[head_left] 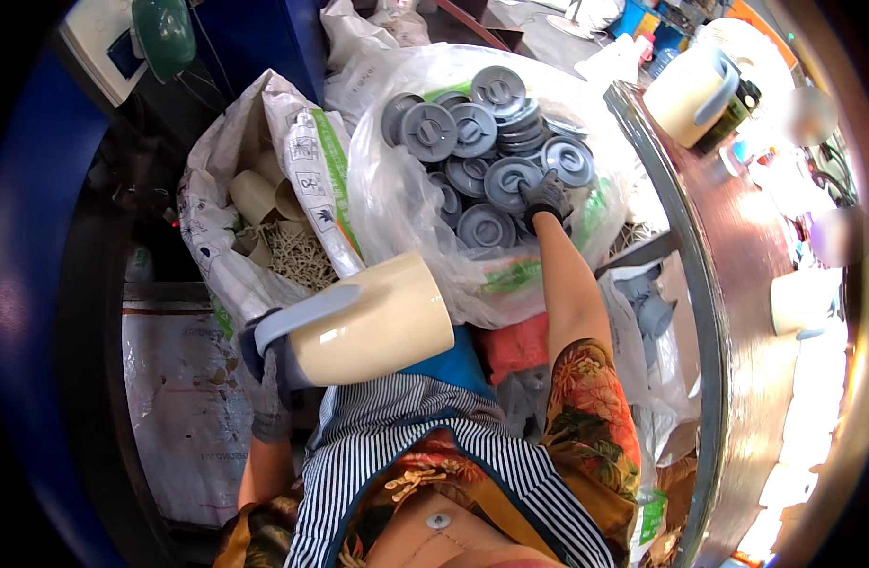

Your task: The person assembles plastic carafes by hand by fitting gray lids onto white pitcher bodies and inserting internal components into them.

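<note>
My left hand (267,364), in a grey and dark glove, is closed on a cream plastic jug (382,322) with a grey handle (311,310). The jug lies tilted on its side in front of my lap. My right hand (545,197), in a dark grey glove, reaches into a clear plastic bag (387,218) of round grey lids. Its fingers close on the edge of one grey lid (510,182) on top of the pile. Several more lids (429,131) lie stacked and scattered around it. The undersides of my fingers are hidden.
On the left stands a white woven sack (207,194) with cream pieces (254,196) and thin beige scraps (302,254). To the right runs a brown worktable (737,379) with a metal edge, bearing another cream jug (682,99). Below it, a bag holds grey parts (654,315).
</note>
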### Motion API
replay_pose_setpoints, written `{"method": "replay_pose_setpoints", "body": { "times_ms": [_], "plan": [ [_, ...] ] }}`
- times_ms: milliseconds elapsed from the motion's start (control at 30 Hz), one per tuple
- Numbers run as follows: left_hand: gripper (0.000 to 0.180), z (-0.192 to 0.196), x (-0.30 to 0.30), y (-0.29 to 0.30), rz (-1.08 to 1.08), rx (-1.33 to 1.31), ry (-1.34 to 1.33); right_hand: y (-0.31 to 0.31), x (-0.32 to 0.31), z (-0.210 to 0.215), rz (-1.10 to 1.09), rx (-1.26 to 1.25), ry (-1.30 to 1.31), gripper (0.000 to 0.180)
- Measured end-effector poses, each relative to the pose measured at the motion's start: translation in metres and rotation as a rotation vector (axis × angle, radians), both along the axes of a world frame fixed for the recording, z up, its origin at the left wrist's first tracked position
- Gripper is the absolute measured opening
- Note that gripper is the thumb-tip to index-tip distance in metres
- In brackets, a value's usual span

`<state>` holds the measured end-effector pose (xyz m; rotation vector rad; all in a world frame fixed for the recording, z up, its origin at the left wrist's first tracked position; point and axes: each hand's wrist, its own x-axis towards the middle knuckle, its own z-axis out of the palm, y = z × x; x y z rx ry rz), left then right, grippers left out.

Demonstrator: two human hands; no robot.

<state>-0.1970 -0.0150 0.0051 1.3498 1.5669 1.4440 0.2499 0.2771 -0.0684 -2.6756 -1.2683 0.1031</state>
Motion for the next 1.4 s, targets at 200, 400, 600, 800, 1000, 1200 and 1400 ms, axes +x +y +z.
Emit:
{"method": "replay_pose_setpoints", "body": {
  "times_ms": [200, 400, 600, 800, 1000, 1200, 1400],
  "plan": [
    [0.041, -0.022, -0.009, -0.001, 0.055, -0.117, -0.009, -0.026, -0.034, -0.015, 0.580, 0.262, -0.127, 0.062],
    [0.032, -0.010, 0.003, 0.020, -0.083, 0.030, 0.072, -0.120, -0.047, -0.023, 0.910, 0.350, 0.055, 0.049],
    [0.033, -0.019, 0.000, 0.005, 0.007, -0.017, 0.029, -0.205, -0.053, -0.004, 1.125, 0.161, 0.028, 0.058],
    [0.032, -0.012, 0.004, 0.002, 0.073, -0.058, 0.054, -0.189, -0.059, -0.016, 1.298, 0.343, 0.163, 0.051],
    [0.042, -0.006, -0.005, -0.022, 0.011, 0.049, 0.490, -0.176, -0.072, -0.001, 1.135, 0.266, 0.272, 0.064],
    [0.039, -0.011, -0.011, -0.032, 0.008, 0.127, 0.294, -0.166, -0.097, -0.008, 0.987, 0.018, 0.120, 0.073],
    [0.061, -0.011, -0.037, -0.049, 0.012, 0.305, 0.681, -0.172, -0.083, -0.007, 0.843, 0.063, 0.361, 0.081]
  ]
}}
